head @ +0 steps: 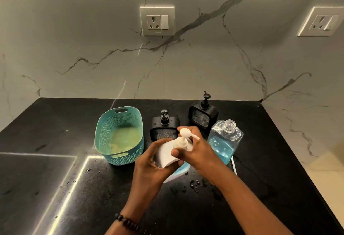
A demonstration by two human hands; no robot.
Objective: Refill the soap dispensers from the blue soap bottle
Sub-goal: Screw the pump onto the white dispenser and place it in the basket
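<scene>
A white soap dispenser (pixel 165 153) with blue soap in its lower part is tilted on the black counter. My left hand (pixel 154 167) grips its body from the left. My right hand (pixel 199 151) is closed around its white pump head (pixel 183 138), thumb on the collar. The blue soap bottle (pixel 225 140) stands uncapped just to the right, about half full and touching my right wrist. Two black dispensers stand behind, one (pixel 164 127) directly beyond my hands and one (pixel 203 114) further back right, both with pumps on.
A teal perforated basket (pixel 119 134) stands left of the dispensers. Water drops (pixel 195 184) lie on the black counter (pixel 74 179) near my right forearm. The marble wall behind carries two sockets, one (pixel 157 21) at centre and one (pixel 323 21) at right. The counter's right edge runs diagonally.
</scene>
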